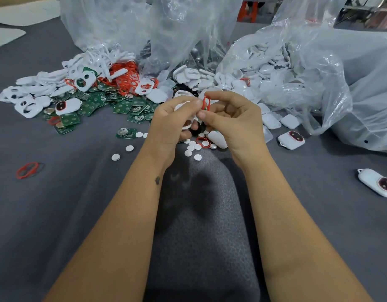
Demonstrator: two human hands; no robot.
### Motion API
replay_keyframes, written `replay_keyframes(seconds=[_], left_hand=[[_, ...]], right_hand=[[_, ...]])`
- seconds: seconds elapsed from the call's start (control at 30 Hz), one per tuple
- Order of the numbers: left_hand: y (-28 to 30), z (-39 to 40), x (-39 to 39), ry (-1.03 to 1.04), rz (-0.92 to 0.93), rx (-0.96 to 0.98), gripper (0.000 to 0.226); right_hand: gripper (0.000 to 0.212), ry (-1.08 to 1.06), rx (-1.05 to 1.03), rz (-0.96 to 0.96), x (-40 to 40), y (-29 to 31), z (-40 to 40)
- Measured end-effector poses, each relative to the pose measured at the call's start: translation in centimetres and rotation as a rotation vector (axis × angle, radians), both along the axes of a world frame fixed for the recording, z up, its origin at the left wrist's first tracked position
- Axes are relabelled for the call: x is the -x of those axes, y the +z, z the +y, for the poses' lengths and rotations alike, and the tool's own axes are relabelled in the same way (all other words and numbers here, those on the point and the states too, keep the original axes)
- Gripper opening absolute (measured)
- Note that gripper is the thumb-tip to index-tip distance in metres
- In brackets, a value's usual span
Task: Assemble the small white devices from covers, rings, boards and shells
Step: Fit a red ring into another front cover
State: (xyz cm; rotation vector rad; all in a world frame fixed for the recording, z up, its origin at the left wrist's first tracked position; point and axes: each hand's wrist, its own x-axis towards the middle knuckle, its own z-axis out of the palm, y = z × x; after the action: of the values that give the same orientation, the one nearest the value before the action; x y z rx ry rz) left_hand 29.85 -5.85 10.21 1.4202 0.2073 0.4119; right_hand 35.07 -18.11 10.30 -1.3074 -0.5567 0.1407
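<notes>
Thin red rubber rings (127, 80) are glowing beside green square circuit boards (120, 106) and white plastic covers (33, 83) on the dark grey felt surface (57, 203), while clear plastic bags (308, 68) are showing white shells (271, 120).

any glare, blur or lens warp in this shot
Head view: glare whitens the clear plastic bags, hiding parts inside; wide-angle warp bends the edges; the hands' shadow falls on the grey cloth below; far background soft; red ring between the hands stays sharp.
</notes>
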Motion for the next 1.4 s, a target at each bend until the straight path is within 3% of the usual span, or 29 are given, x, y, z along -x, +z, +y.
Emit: replay_keyframes(seconds=[0.17, 0.37, 0.6, 0.73, 1.0, 1.4], left_hand=[[-0.2, 0.1, -0.4, 0.020, -0.021, 0.057, 0.007], [-0.6, 0.4, -0.6, 0.026, -0.017, 0.076, 0.023], [-0.4, 0.3, -1.1, 0.027, -0.058, 0.465, 0.029], [-0.8, 0.3, -1.2, 0.032, -0.059, 0.291, 0.030], [-1.2, 0.2, -1.0, -0.043, -0.074, 0.311, 0.016], [-0.9, -0.2, -0.6, -0.112, -0.069, 0.230, 0.025]], right_hand=[[0.039, -0.013, 0.071, -0.030, 0.1, 0.2, 0.1], [0.038, -0.091, 0.173, -0.094, 0.2, -0.1, 0.3], [0.026, -0.214, 0.241, -0.156, 0.5, -0.2, 0.6], [0.026, -0.251, 0.285, -0.223, 0.6, -0.6, 0.9], [0.025, -0.355, 0.367, -0.393, 0.2, -1.3, 1.0], [0.017, -0.401, 0.488, -0.544, -0.4, -1.8, 0.9]])
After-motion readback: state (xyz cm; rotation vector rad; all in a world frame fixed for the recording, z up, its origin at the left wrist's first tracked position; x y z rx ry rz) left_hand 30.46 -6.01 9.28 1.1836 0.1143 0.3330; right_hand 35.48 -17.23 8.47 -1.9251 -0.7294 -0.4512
